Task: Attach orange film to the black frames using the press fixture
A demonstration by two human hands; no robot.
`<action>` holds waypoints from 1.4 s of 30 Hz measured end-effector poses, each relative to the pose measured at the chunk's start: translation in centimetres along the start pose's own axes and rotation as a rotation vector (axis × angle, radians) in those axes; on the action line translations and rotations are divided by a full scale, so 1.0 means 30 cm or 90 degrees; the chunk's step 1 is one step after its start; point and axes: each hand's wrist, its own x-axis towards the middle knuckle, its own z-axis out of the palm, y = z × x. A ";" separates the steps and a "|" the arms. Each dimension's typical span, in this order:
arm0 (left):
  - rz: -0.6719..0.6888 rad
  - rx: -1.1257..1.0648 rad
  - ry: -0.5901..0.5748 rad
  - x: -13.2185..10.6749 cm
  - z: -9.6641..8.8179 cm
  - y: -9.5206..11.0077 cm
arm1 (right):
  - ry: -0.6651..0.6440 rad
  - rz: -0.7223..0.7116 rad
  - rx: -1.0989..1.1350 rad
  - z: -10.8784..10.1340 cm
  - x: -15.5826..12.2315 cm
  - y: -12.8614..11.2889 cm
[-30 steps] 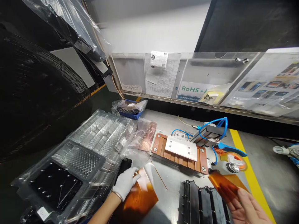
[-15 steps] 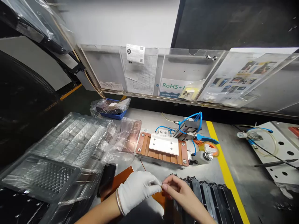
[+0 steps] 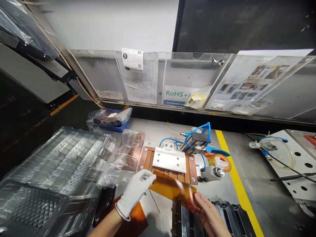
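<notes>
My left hand [image 3: 134, 192], in a white glove, pinches the left end of a long amber film strip [image 3: 170, 190]. My bare right hand [image 3: 206, 212] pinches the strip's right end. The strip is stretched between both hands, just in front of a brown fixture [image 3: 148, 157] with a metal plate [image 3: 169, 159] on top. A larger amber sheet [image 3: 134, 220] lies under my left wrist. Black ribbed parts [image 3: 229, 217] lie under and beside my right hand.
Stacked clear plastic trays [image 3: 61, 164] in bags fill the left. A bagged copper-coloured sheet [image 3: 129, 148] and a blue tray [image 3: 113, 126] lie behind. Blue air hoses [image 3: 197, 130], a tape roll [image 3: 221, 162], a yellow floor line [image 3: 234, 174] and a white perforated plate [image 3: 296, 154] sit right.
Both hands met near the bench front, then moved apart and forward; the amber strip is now pulled out between them by the fixture. The view shifted right.
</notes>
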 end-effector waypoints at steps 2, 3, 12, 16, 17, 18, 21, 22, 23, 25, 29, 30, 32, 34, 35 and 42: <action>-0.004 0.008 -0.006 0.033 0.005 -0.002 | 0.007 -0.004 -0.019 0.007 0.031 -0.026; -0.002 0.033 -0.007 0.055 0.006 -0.003 | 0.013 -0.005 -0.037 0.009 0.053 -0.042; 0.057 0.197 -0.001 0.306 -0.016 0.008 | 0.037 0.018 -0.184 0.019 0.329 -0.143; 0.058 0.218 0.000 0.360 -0.022 0.000 | 0.048 0.033 -0.235 0.021 0.396 -0.155; 0.058 0.221 0.000 0.368 -0.023 -0.003 | 0.050 0.035 -0.245 0.021 0.405 -0.157; 0.057 0.224 0.001 0.375 -0.023 -0.006 | 0.052 0.037 -0.256 0.021 0.413 -0.160; 0.054 0.226 0.006 0.389 -0.022 -0.008 | 0.057 0.048 -0.286 0.024 0.429 -0.170; 0.054 0.226 0.007 0.391 -0.021 -0.008 | 0.059 0.053 -0.296 0.026 0.433 -0.175; 0.055 0.224 0.008 0.393 -0.020 -0.006 | 0.061 0.058 -0.306 0.028 0.437 -0.179; 0.053 0.221 0.010 0.395 -0.018 -0.003 | 0.061 0.065 -0.327 0.033 0.443 -0.189; 0.039 0.220 0.029 0.394 -0.013 -0.003 | 0.047 0.082 -0.397 0.033 0.446 -0.213; 0.037 0.219 0.039 0.393 -0.011 -0.003 | 0.041 0.088 -0.424 0.030 0.446 -0.220; 0.037 0.214 0.063 0.390 -0.008 -0.005 | 0.028 0.095 -0.481 0.017 0.447 -0.235; 0.038 0.208 0.087 0.384 -0.002 -0.005 | 0.019 0.089 -0.532 -0.003 0.453 -0.252; 0.038 0.205 0.098 0.380 0.001 -0.005 | 0.018 0.082 -0.553 -0.017 0.456 -0.261; 0.037 0.201 0.144 0.365 0.016 -0.010 | 0.041 -0.070 -0.705 -0.173 0.395 -0.294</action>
